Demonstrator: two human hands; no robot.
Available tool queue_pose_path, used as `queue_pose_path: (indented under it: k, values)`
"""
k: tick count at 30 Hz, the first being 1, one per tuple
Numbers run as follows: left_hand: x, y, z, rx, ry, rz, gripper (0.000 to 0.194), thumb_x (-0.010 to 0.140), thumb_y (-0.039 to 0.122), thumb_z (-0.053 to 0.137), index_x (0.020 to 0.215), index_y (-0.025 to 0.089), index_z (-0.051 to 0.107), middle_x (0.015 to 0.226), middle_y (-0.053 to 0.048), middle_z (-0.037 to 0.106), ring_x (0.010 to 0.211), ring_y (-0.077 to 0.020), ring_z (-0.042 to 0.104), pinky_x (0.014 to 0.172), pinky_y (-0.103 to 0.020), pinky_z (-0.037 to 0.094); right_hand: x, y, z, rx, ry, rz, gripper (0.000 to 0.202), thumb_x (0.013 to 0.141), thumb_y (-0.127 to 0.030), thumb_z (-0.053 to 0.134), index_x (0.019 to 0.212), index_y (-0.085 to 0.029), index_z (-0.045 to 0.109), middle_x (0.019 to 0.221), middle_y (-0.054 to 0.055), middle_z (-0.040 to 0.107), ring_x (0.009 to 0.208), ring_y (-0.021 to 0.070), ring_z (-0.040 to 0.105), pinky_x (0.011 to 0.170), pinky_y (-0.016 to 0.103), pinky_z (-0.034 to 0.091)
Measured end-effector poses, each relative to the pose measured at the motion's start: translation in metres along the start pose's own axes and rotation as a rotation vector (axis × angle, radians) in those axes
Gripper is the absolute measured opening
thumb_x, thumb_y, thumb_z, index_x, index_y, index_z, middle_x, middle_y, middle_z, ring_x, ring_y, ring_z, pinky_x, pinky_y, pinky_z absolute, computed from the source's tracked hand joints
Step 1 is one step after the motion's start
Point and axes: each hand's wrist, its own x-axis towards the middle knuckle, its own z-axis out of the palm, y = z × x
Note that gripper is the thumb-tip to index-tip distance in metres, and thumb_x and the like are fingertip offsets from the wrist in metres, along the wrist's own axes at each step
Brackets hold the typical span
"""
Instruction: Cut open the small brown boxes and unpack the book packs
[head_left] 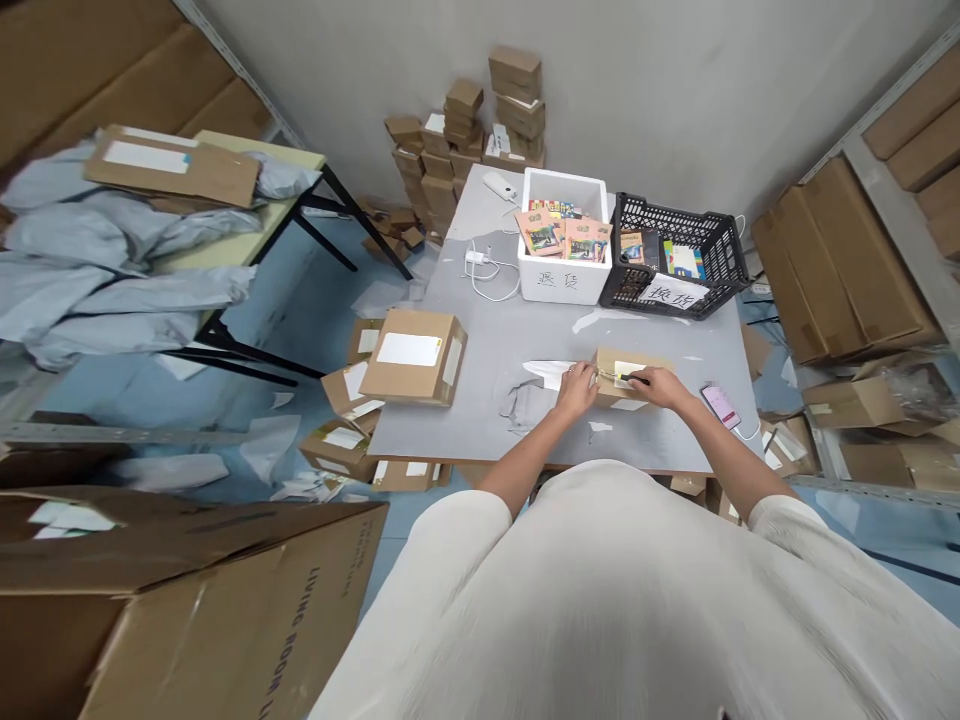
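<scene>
A small cardboard box (pixel 634 360) with a white label lies on the grey table in front of me. My left hand (pixel 576 390) has its fingers closed against the box's left end. In my right hand (pixel 660 387), at the right part of the box, is a slim black-handled cutter (pixel 636 379). Its thin metal tip points left over the box top, close to my left fingers. A white and clear plastic scrap (pixel 544 375) lies just left of my left hand.
A larger labelled box (pixel 415 355) sits at the table's left. Behind stand a white foam box (pixel 562 278) of booklets and a black crate (pixel 679 295). A phone (pixel 720 406) lies at right; a cable (pixel 495 290) loops at left. Boxes crowd the floor.
</scene>
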Motion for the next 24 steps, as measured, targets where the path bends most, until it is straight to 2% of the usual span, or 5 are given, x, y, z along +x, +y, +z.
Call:
queue_pose_path:
  k: [5, 10, 15, 24]
  values:
    - [-0.007, -0.002, 0.006, 0.098, -0.049, 0.197, 0.030, 0.107, 0.015, 0.052, 0.124, 0.024, 0.076, 0.143, -0.012, 0.071, 0.129, -0.0298, 0.067, 0.110, -0.045, 0.052, 0.004, -0.009, -0.015, -0.099, -0.058, 0.013, 0.044, 0.109, -0.050, 0.053, 0.128, -0.028, 0.086, 0.126, 0.009, 0.084, 0.114, 0.0314, 0.075, 0.091, 0.036, 0.053]
    - [-0.017, -0.008, 0.015, 0.177, 0.019, 0.305, 0.029, 0.109, 0.012, 0.054, 0.127, 0.022, 0.075, 0.143, -0.012, 0.074, 0.129, -0.0251, 0.071, 0.112, -0.041, 0.056, 0.005, -0.024, -0.031, -0.170, -0.153, 0.020, 0.046, 0.112, -0.046, 0.049, 0.135, -0.025, 0.083, 0.134, 0.010, 0.082, 0.118, 0.0276, 0.073, 0.093, 0.031, 0.050]
    - [-0.020, -0.010, 0.017, 0.201, 0.043, 0.318, 0.033, 0.107, 0.007, 0.054, 0.129, 0.021, 0.075, 0.141, -0.012, 0.075, 0.131, -0.0244, 0.071, 0.114, -0.040, 0.056, 0.006, -0.031, -0.038, -0.210, -0.204, 0.004, 0.045, 0.113, -0.047, 0.048, 0.131, -0.027, 0.084, 0.126, 0.008, 0.084, 0.113, 0.0259, 0.074, 0.087, 0.029, 0.048]
    - [-0.020, -0.002, 0.011, 0.257, -0.015, 0.297, 0.035, 0.109, 0.008, 0.051, 0.132, 0.021, 0.073, 0.145, -0.012, 0.074, 0.132, -0.0249, 0.069, 0.115, -0.042, 0.051, 0.010, -0.037, -0.039, -0.272, -0.217, -0.008, 0.042, 0.114, -0.043, 0.047, 0.124, -0.025, 0.084, 0.123, 0.010, 0.084, 0.110, 0.0250, 0.073, 0.083, 0.029, 0.044]
